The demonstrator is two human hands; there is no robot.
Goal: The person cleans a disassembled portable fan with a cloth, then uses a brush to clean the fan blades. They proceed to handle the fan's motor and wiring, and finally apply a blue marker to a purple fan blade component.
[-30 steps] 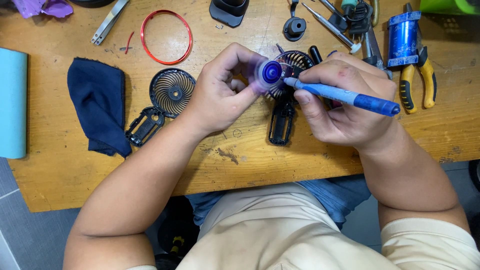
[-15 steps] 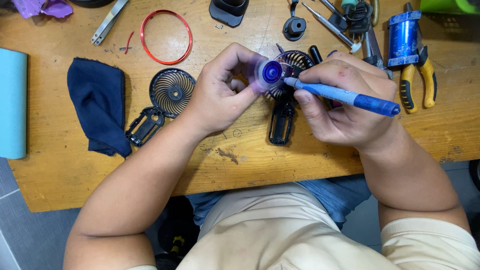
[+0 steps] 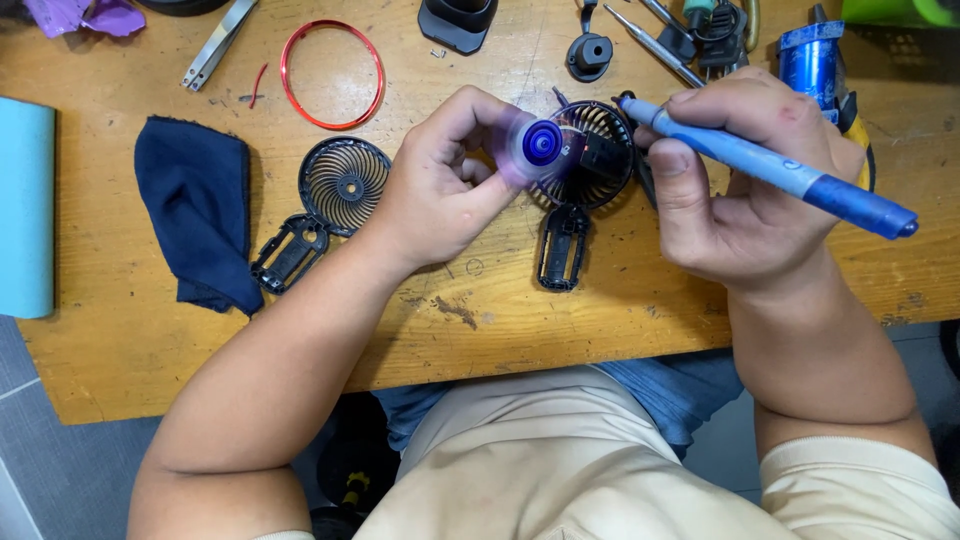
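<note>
Left hand (image 3: 440, 180) pinching a blurry blue fan wheel (image 3: 541, 143), right hand (image 3: 745, 185) gripping a blue pen tool (image 3: 770, 170), black fan shell (image 3: 592, 160) on the wooden surface (image 3: 600, 310)

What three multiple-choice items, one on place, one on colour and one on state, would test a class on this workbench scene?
1. Where does the dark cloth lie?
A. left of the loose fan grille
B. under the right hand
C. on the red ring

2. What colour is the pen-like tool in the right hand?
A. red
B. blue
C. green

3. What state is the fan blade at the left hand in?
A. lying flat on the table
B. blurred, seemingly spinning
C. wrapped in cloth

Answers: 1 A, the cloth sits at the table's left, beside the grille. 2 B, its shaft is blue. 3 B, its hub is sharp while its vanes smear.
</note>
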